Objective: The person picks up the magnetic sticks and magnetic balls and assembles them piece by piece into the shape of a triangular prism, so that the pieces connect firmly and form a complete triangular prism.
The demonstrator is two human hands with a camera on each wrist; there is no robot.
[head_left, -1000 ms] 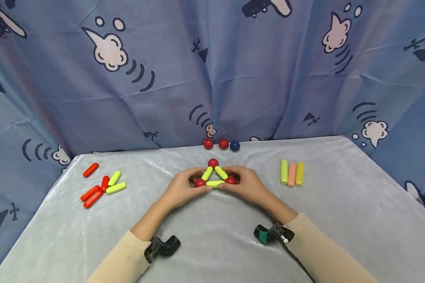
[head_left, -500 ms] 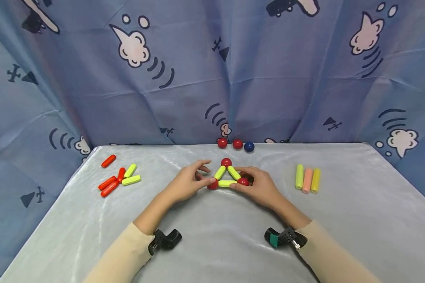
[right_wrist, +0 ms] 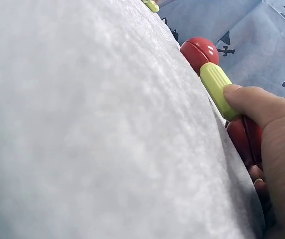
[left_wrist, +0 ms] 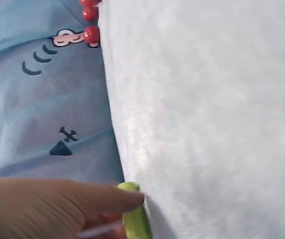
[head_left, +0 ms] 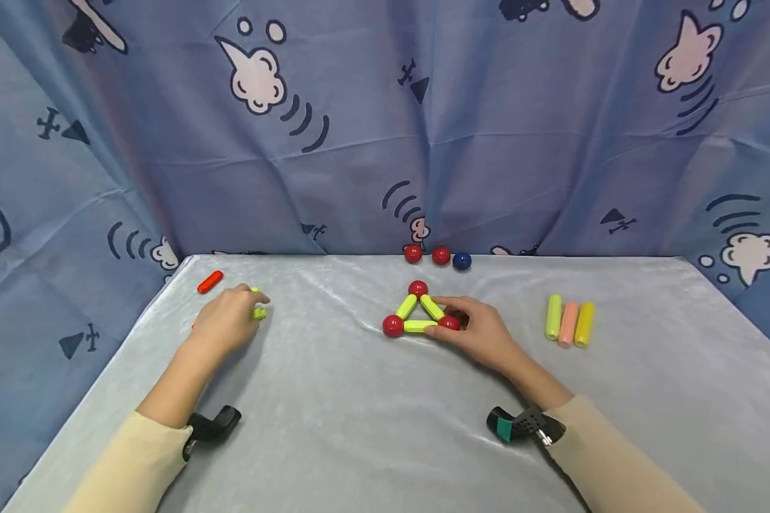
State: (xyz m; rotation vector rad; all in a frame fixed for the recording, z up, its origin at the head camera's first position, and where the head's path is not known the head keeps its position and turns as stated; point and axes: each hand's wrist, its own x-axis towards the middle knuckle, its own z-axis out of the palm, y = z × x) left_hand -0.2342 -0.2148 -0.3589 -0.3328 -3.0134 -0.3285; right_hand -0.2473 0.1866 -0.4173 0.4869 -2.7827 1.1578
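Observation:
My left hand (head_left: 227,317) reaches over the loose sticks at the left, fingers around a yellow-green magnetic stick (head_left: 259,313). In the left wrist view the thumb lies across that stick (left_wrist: 136,221); in the head view a gap shows between index finger and stick. My right hand (head_left: 478,331) grips the right corner of a flat triangle of yellow-green sticks (head_left: 418,326) and red balls (head_left: 393,326). The right wrist view shows my thumb pressing a stick (right_wrist: 217,87) beside a red ball (right_wrist: 244,139); the other fingers are mostly hidden.
Two loose red balls (head_left: 440,256) and a dark blue ball (head_left: 462,261) sit at the table's back edge. Green, pink and yellow sticks (head_left: 568,324) lie side by side at right. One red stick (head_left: 209,281) lies at far left; others are mostly covered by my left hand.
My left hand has let go of the triangle's left corner and moved left to the loose sticks. My right hand stays on the triangle. The head view has shifted slightly.

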